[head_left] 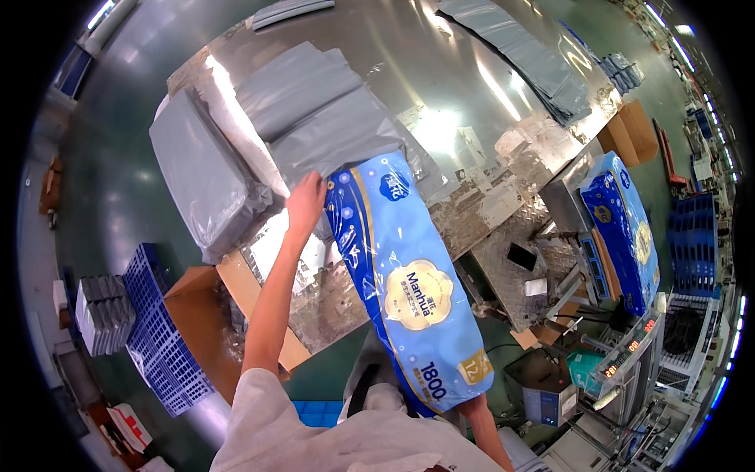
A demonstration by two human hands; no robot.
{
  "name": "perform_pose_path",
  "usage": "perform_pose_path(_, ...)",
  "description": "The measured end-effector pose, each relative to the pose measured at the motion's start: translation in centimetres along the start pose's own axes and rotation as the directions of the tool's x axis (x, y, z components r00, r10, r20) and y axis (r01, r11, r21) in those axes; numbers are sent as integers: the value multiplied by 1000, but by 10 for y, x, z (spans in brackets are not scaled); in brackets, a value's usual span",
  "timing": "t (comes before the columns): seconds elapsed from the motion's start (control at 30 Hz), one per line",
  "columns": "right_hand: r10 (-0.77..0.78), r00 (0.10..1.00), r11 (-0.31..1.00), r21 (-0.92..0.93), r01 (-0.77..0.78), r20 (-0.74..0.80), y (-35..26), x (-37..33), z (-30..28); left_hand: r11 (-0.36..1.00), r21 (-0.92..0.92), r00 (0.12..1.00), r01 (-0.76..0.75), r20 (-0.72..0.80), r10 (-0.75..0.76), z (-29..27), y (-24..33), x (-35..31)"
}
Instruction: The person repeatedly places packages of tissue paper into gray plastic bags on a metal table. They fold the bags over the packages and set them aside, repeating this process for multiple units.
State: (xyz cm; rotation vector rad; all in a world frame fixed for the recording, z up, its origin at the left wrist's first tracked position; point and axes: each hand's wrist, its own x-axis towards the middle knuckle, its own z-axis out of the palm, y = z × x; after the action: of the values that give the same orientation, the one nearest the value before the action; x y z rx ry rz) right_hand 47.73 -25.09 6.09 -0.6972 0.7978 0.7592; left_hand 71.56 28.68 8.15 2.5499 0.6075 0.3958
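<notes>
A long blue plastic-wrapped tissue pack slants from the table toward my body, its near end raised above my lap. Its far end rests against the open edge of a grey plastic bag lying flat on the table. My left hand is closed at the pack's far left corner, fingers curled on the bag's edge there. Under the pack's near right end, my right hand holds it up; most of those fingers are hidden beneath it.
A filled grey parcel sits at the table's left edge, above an open carton. More grey bags lie at the far right. Another blue pack stands on the right, near a machine with red digits. A phone lies on a lower metal surface.
</notes>
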Motion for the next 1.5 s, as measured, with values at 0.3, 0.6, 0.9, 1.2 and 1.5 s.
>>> perform_pose_path(0.3, 140, 940, 77, -943, -325, -312, -92, 55, -5, 999, 35, 996, -39, -82, 42, 14, 12, 7)
perform_pose_path(0.6, -320, 378, -485, -493, 722, 869, -118, 184, 405, 993, 107, 994, -40, -92, 50, 14, 6, 2)
perform_pose_path(0.9, 167, 153, -643, -10, 766, 974, -78, 301, 499, 987, 153, 989, 37, -148, -14, 41, -5, 2)
perform_pose_path(1.2, 231, -3, -794, 190, 577, 973, -94, 301, 502, 950, 296, 963, -96, -214, 164, 20, 26, 3)
perform_pose_path(1.5, -4, 169, -906, -75, 416, 986, -188, 307, 462, 879, 415, 958, -234, -54, 281, 9, 25, 8)
